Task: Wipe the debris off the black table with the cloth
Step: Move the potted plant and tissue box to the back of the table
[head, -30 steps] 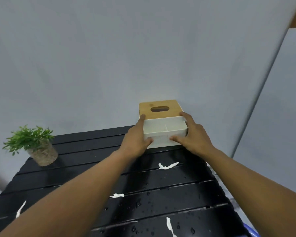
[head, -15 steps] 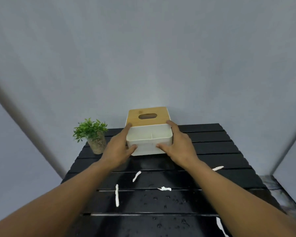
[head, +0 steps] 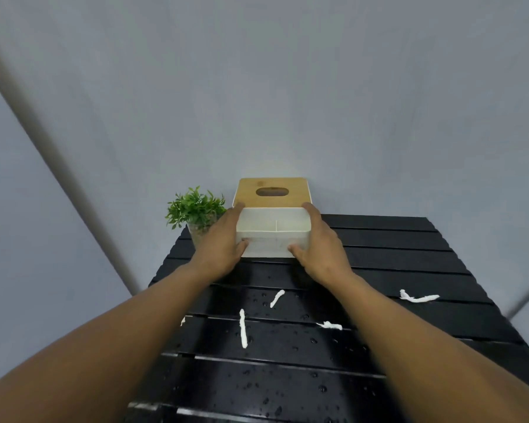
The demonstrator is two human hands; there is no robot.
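Both arms reach forward to mid-frame; left hand and right hand clasp the sides of the white tissue box on the black table; white debris lies below centre; no cloth visible.

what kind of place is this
Probably a corner of a home or a small staged room: a black slatted table against plain grey walls, holding a tissue box and a small potted plant.

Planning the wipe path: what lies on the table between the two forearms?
In the head view, three white debris strips and water droplets lie on the black table there, near the tissue box.
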